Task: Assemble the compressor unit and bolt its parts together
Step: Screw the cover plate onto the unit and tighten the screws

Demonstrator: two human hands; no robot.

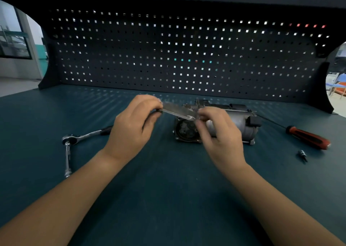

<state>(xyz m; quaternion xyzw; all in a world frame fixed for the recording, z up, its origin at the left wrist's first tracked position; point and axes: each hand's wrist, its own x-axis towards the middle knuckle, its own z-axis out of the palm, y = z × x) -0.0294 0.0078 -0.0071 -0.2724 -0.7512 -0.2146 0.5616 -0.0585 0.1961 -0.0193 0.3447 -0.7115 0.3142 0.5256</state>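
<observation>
A grey metal compressor body [237, 123] lies on its side at the middle of the bench, its open round end [185, 130] facing me. Both hands hold a flat metal cover plate [177, 110] in the air just above and left of that open end. My left hand [133, 125] pinches the plate's left edge. My right hand [217, 131] pinches its right edge and hides part of the compressor body. The plate looks blurred.
A ratchet wrench [82, 136] with an extension bar [67, 159] lies at the left on the dark green bench top [168, 189]. A red-handled screwdriver [309, 138] and a small socket bit [302, 155] lie at the right. A pegboard wall [177, 58] stands behind.
</observation>
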